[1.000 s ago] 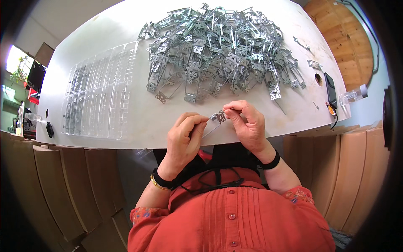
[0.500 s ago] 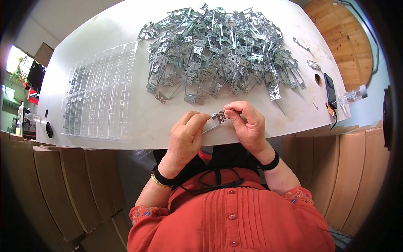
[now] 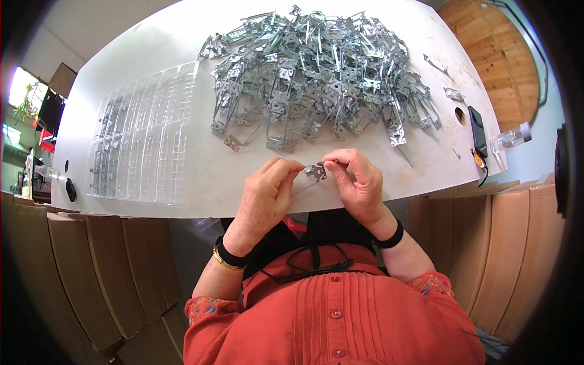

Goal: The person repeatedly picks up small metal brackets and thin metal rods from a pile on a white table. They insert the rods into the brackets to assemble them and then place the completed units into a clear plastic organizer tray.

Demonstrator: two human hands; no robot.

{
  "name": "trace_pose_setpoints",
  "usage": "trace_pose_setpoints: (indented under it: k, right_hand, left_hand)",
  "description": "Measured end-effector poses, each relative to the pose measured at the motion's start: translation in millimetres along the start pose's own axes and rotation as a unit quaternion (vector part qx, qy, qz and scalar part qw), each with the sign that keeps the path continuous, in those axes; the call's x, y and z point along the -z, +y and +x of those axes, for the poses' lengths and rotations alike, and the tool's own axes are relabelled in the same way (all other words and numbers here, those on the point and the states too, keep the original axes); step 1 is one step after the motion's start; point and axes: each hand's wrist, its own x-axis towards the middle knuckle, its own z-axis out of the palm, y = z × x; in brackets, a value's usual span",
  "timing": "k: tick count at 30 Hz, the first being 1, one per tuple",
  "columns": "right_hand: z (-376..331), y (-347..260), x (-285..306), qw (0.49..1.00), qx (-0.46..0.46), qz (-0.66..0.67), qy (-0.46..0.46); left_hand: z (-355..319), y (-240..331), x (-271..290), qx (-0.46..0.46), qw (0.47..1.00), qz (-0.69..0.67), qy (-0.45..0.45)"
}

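Between my two hands, just above the table's near edge, is a small metal bracket [image 3: 316, 172] with holes and a thin rod. My left hand [image 3: 267, 190] pinches its left end between thumb and fingertips. At the other end, the thumb and forefinger of my right hand [image 3: 358, 185] grip it. A large heap of similar metal brackets [image 3: 322, 79] lies beyond my hands. To the left sits a clear plastic tray [image 3: 161, 131] with long slots; several metal pieces [image 3: 109, 143] lie in its left-hand slots.
At the table's right edge lie a black phone [image 3: 478, 131], an orange-handled tool [image 3: 480, 161] and a clear bottle [image 3: 512, 138] on its side. Two loose brackets [image 3: 454, 94] rest near a hole. Cardboard boxes [image 3: 109, 267] stand on both sides below the table.
The bracket has turned slightly in my fingers, its rod now less visible. My left hand has shifted a little; the right has hardly moved.
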Motion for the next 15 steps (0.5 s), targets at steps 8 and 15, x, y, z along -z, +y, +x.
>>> trace_pose_setpoints:
  k: [8,15]
  right_hand:
    - [-0.2,0.3,-1.1,1.0,-0.007,0.006,-0.003]
    - [-1.7,4.5,-5.0,0.998,-0.041,0.04,-0.016]
  left_hand:
    - [2.8,-1.4,2.7,-0.064,0.994,0.089,0.001]
    - [2.4,-0.7,2.5,-0.12,0.973,0.198,0.003]
